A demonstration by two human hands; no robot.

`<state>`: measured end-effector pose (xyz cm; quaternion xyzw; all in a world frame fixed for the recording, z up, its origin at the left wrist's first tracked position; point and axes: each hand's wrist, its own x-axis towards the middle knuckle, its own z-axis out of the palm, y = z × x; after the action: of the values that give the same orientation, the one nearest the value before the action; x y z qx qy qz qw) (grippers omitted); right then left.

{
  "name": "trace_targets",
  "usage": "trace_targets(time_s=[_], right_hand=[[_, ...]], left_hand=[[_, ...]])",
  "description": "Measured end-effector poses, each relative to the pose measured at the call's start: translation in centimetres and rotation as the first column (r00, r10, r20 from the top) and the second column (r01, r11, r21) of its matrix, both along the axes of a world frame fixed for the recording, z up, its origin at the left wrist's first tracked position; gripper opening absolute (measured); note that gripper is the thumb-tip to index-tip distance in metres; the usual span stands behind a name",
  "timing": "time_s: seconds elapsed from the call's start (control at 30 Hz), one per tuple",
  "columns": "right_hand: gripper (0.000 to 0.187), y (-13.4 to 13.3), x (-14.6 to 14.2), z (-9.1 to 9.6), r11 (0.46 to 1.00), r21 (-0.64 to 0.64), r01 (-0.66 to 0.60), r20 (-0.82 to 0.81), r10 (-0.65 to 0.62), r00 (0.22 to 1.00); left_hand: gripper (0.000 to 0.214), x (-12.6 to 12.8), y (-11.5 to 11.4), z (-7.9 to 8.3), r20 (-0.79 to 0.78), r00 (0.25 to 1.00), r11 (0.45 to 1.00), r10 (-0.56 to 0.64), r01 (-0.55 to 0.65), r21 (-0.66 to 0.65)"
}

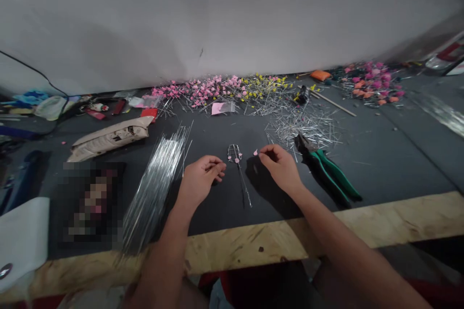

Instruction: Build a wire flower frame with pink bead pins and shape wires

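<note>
Wires (155, 183) lie bundled on the tabletop (217, 210), at the left. Beside them, the left hand (201, 178) is half curled and seems empty, though its fingers partly hide this. Between both hands lies a wire frame (234, 150), already carrying a few pink pieces (237, 160). The right hand (281, 166) pinches another pink piece (255, 152), not yet on the frame. Pliers (337, 174) rest further right.

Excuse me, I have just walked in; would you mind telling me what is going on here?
The person's right hand holds a small pink piece at the fingertips. A wire frame with pink bits lies on the dark tabletop between the hands, and the left hand is close beside it, not touching. Green-handled pliers lie to the right.
</note>
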<state>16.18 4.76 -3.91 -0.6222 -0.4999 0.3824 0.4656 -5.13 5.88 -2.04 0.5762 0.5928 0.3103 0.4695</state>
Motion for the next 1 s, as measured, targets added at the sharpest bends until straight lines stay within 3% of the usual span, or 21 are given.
trace_targets(time_s=[0.17, 0.47, 1.0], right_hand=[[0.01, 0.1, 0.0, -0.5, 0.999, 0.036, 0.005, 0.01, -0.006, 1.0], [0.01, 0.2, 0.3, -1.0, 0.994, 0.107, 0.025, 0.043, -0.03, 0.999], [0.016, 0.2, 0.4, -1.0, 0.987, 0.139, 0.087, 0.099, -0.101, 0.99]], left_hand=[[0.021, 0.1, 0.6, -1.5, 0.054, 0.999, 0.996, 0.001, -0.006, 0.094], [0.022, -0.3, 1.1, -2.4, 0.017, 0.997, 0.967, 0.077, -0.079, 0.24], [0.03, 0.0, 0.9, -2.3, -0.203, 0.973, 0.927, 0.113, -0.03, 0.375]])
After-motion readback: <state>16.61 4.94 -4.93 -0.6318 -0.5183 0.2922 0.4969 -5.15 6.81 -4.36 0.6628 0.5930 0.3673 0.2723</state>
